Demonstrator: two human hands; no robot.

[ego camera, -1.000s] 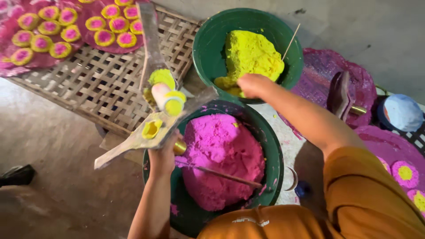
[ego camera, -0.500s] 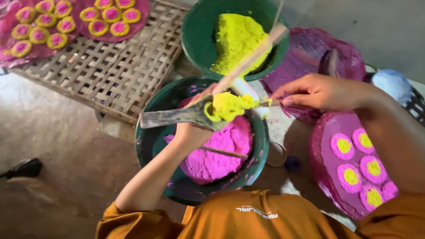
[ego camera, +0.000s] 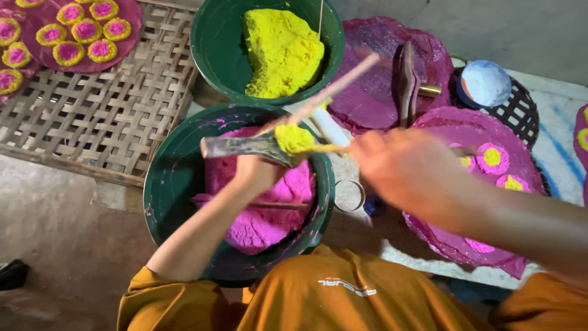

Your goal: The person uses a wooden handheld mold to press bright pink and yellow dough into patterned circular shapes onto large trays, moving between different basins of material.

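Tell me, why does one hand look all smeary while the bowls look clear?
In the head view, the right hand is smeared by motion blur, its fingers indistinct; the left hand, the yellow dough and the pink dough are sharper. The light is soft and even, without glare.

Right hand (ego camera: pixel 410 171) motion-blurred, its fingers indistinct, left hand (ego camera: pixel 260 171) half hidden behind paddle (ego camera: pixel 245 147), black shoe (ego camera: pixel 12 274) cut off.

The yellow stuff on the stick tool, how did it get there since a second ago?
The right hand left the yellow bowl and came over to the wooden tool, where a yellow lump now sits. The left hand kept holding the tool over the pink bowl. Both bowls stayed put.
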